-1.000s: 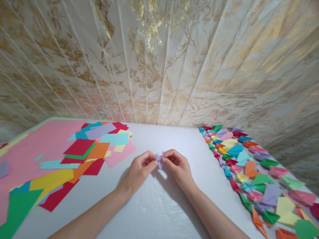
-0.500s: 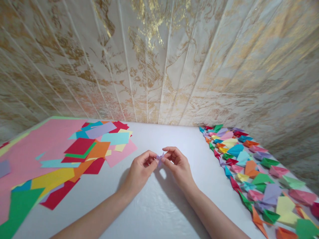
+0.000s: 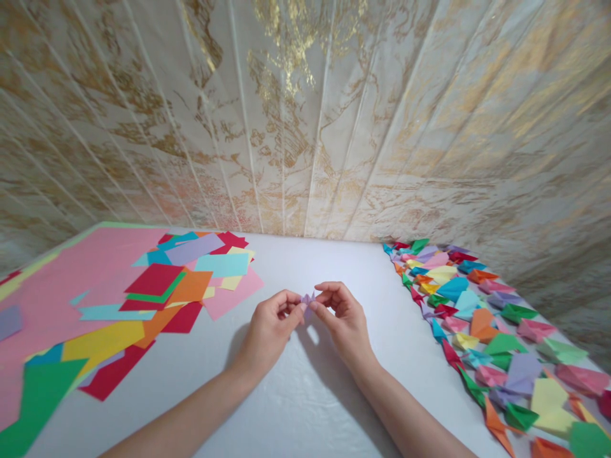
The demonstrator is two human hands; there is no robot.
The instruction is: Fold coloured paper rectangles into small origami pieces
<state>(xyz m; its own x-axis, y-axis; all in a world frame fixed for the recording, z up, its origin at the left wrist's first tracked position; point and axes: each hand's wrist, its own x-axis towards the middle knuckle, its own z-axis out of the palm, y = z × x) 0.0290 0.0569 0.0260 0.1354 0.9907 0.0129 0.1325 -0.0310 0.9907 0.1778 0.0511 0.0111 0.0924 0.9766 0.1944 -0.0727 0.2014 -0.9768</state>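
A small folded piece of purple paper (image 3: 308,299) with pointed tips is held between both hands, just above the white table (image 3: 286,407). My left hand (image 3: 274,321) pinches its left side between thumb and fingers. From the other side, my right hand (image 3: 342,318) grips it with thumb and index finger, the remaining fingers curled. The fingertips cover much of the paper, so its full shape is hidden.
To the left lie loose coloured paper pieces (image 3: 191,286) on large pink sheets (image 3: 95,273). Rows of folded paper figures (image 3: 482,324) in many colours spread along the right side. Behind the table hangs a patterned gold-and-white curtain (image 3: 296,140).
Both hands keep their pinch on the purple paper, which appears turned slightly, with its tips showing differently. The whole view has shifted a very little.
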